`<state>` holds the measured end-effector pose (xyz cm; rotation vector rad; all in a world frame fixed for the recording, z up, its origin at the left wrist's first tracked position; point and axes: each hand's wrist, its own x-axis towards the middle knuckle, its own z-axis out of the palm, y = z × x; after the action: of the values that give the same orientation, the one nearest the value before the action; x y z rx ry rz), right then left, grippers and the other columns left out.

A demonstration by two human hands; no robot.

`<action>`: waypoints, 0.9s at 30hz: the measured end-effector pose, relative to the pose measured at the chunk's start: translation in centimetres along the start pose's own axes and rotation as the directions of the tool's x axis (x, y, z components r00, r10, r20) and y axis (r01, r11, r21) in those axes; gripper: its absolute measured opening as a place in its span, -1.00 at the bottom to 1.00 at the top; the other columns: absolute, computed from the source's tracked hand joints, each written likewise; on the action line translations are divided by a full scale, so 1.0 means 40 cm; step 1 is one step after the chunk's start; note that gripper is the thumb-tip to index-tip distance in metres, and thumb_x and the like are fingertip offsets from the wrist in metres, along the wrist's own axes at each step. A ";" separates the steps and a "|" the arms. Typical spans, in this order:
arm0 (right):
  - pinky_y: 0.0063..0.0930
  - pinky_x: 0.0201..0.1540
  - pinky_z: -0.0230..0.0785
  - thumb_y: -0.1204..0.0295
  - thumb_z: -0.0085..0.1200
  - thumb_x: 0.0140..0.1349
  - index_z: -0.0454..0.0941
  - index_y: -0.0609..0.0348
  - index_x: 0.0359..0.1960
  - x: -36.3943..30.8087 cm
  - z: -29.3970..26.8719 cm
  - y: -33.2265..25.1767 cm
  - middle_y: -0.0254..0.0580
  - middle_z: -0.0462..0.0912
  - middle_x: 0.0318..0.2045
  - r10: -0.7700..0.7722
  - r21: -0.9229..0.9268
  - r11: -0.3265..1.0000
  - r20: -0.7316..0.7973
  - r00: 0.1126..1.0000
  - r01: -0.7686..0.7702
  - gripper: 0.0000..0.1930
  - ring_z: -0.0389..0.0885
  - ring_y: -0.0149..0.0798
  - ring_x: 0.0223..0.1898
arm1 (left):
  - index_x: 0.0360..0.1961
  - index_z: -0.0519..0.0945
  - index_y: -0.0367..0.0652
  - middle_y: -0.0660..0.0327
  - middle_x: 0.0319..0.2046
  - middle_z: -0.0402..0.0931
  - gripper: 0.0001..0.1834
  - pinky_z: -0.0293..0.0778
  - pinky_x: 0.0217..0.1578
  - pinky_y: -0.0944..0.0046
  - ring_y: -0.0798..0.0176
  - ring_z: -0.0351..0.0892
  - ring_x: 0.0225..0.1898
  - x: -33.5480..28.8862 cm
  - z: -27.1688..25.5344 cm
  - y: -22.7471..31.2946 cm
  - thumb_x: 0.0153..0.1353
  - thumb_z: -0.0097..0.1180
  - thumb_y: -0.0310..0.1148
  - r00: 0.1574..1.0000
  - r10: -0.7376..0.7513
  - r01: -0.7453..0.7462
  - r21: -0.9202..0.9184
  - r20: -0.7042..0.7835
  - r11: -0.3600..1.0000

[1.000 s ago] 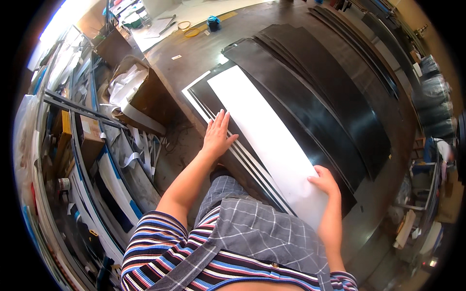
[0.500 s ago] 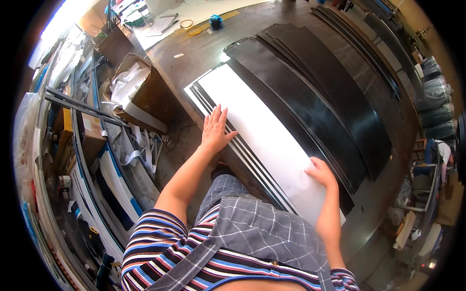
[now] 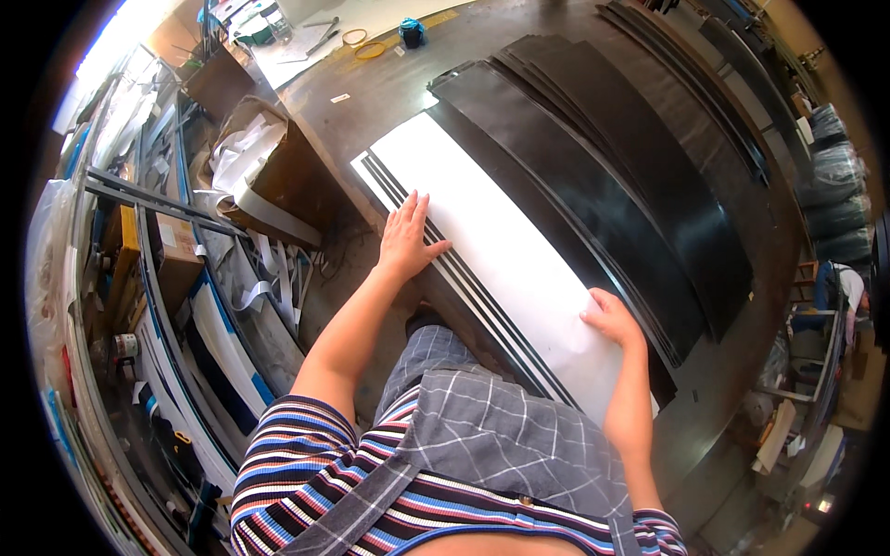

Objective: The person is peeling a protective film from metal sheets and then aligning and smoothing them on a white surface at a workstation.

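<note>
A long white sheet (image 3: 491, 222) lies slantwise on the table in front of me, its near end against my apron. Thin black and white strips (image 3: 468, 289) run side by side along its left edge. Across these strips my left hand (image 3: 404, 243) rests flat, palm down, with the fingers stretched and the thumb spread. My right hand (image 3: 616, 322) holds the sheet's right edge, thumb on top and the other fingers mostly hidden. Just right of the sheet lie long black sheets (image 3: 565, 153) in overlapping stacks.
The dark tabletop (image 3: 366, 120) ends at a left edge beside a cardboard box (image 3: 306, 181) of white offcuts. A rack (image 3: 162, 208) holds long strips at the left. Rubber-like rings (image 3: 369, 50) and a small dark pot (image 3: 412, 35) stand far off. Another person (image 3: 848, 287) is at far right.
Both hands and the white sheet appear slightly higher in the picture, as do the black stacks. My left hand stays flat and my right hand keeps its hold.
</note>
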<state>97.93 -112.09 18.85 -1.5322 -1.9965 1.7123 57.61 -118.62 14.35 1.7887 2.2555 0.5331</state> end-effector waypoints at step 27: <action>-0.47 -0.10 0.35 0.50 0.11 0.04 0.53 0.27 -0.23 -0.004 0.006 -0.009 -0.23 0.59 -0.34 0.067 -0.048 0.996 -0.074 0.995 -0.071 -0.77 0.50 -0.37 -0.28 | 0.19 0.38 -0.14 0.07 0.13 0.39 -0.34 0.31 0.15 0.09 -0.02 0.35 0.16 0.077 -0.051 -0.053 -0.01 0.26 -0.38 0.990 0.122 -0.127 -0.076 -0.067 0.989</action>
<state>97.64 -112.31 19.14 -1.6735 -1.9883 1.6175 54.22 -116.37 15.53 1.9068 2.1386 0.7021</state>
